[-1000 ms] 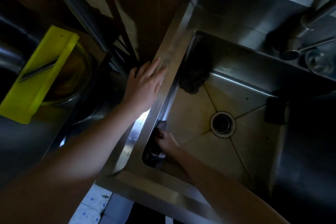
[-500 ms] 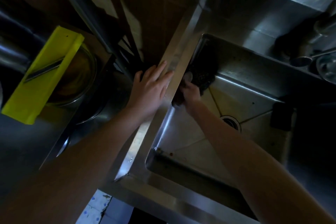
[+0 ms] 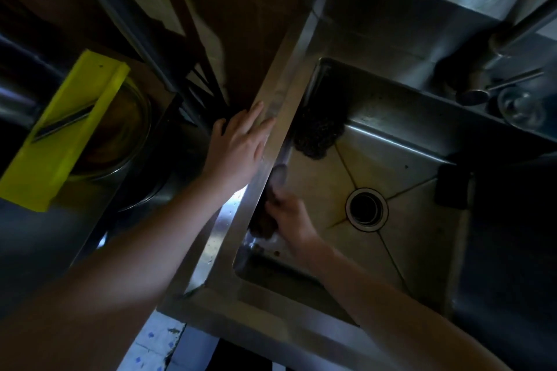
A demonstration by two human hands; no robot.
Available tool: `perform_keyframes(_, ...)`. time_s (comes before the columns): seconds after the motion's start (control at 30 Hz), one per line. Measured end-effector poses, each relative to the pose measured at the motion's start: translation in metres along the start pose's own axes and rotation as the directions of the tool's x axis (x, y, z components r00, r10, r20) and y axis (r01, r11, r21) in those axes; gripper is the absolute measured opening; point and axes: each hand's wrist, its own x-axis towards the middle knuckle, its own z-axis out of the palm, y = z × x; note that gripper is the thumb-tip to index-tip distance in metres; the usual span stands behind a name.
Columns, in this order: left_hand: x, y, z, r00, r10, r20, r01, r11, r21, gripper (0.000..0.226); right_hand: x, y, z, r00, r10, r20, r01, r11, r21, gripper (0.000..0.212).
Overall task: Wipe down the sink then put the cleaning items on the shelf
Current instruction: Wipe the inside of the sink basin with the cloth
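The steel sink [image 3: 401,250] fills the right half of the view, with a round drain [image 3: 366,209] in its floor. My right hand [image 3: 291,217] is inside the basin, shut on a dark cloth [image 3: 265,220] pressed against the left inner wall. My left hand [image 3: 238,144] lies flat with fingers apart on the sink's left rim. A dark scouring pad [image 3: 318,132] rests in the far left corner of the basin. A dark sponge [image 3: 452,187] leans against the right wall.
A yellow slicer [image 3: 64,132] lies across a metal bowl [image 3: 120,129] on the counter to the left. A tap [image 3: 521,33] and small metal items stand at the back right. Pale floor tiles [image 3: 156,346] show below the sink's front edge.
My right hand slid the cloth from the near left corner up toward the scouring pad, then back down along the left wall. The left hand stayed on the rim.
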Motion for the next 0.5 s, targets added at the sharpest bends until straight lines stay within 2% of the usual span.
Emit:
perform_keyframes(0.17,-0.001,0.001,-0.001,1.000,0.005,-0.005,-0.005,1.000,-0.005,0.036,-0.032,0.025,0.009,0.994,0.045,0.104,-0.041,0.998,-0.043,0.027)
perform_keyframes(0.33,-0.001,0.000,-0.001,1.000,0.007,0.000,-0.007,1.000,0.007,0.036,-0.015,0.023,0.007,0.998,0.044,0.055,-0.042,0.998,-0.037,0.024)
perform_keyframes(0.5,-0.001,-0.002,0.001,1.000,0.008,0.012,-0.008,1.000,0.016,0.037,0.025,0.002,-0.002,0.998,0.027,-0.061,-0.031,0.996,-0.080,0.021)
